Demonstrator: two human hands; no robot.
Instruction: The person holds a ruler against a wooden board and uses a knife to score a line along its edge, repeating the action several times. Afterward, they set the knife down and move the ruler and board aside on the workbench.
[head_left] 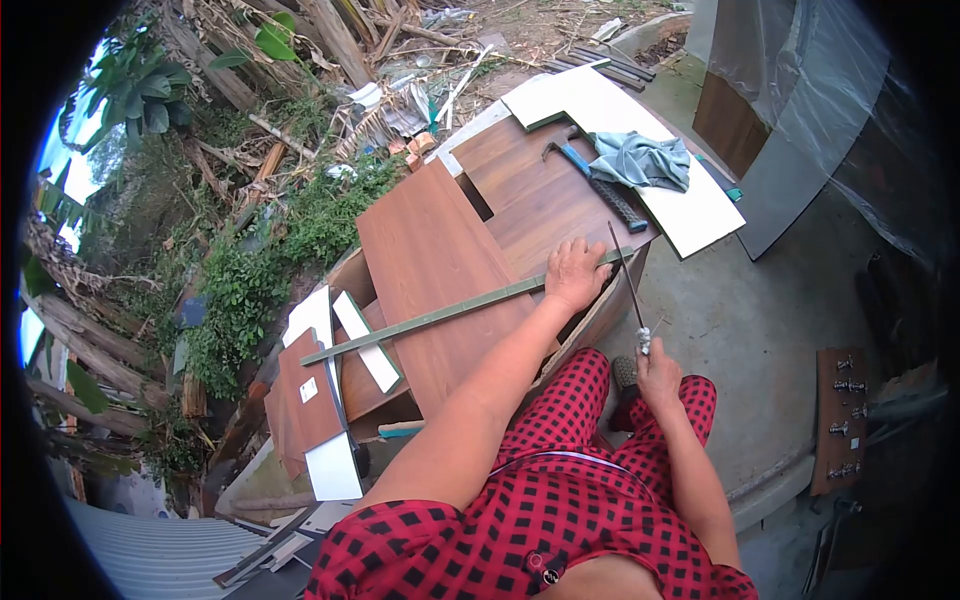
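My left hand (575, 274) presses down on the right end of a long, narrow green-grey strip (440, 315), its fingers bent over it. The strip lies slantwise across brown wood-grain boards (440, 260). In my right hand (659, 378) is a narrow, dark-bladed saw (629, 277) with a white-wrapped handle. Its blade points away from me and crosses the strip's end, just right of my left hand. Teeth are too small to make out. A claw hammer (600, 190) with a blue and black handle lies beyond my left hand, beside a grey-blue cloth (640, 160).
White panels (690, 215) lie at the stack's far right, smaller offcuts (367, 342) at its left. A brown board with metal fittings (840, 420) is on the concrete floor (740, 330) to the right. Plastic-covered panels (800, 100) stand behind; plants (250, 290) grow left.
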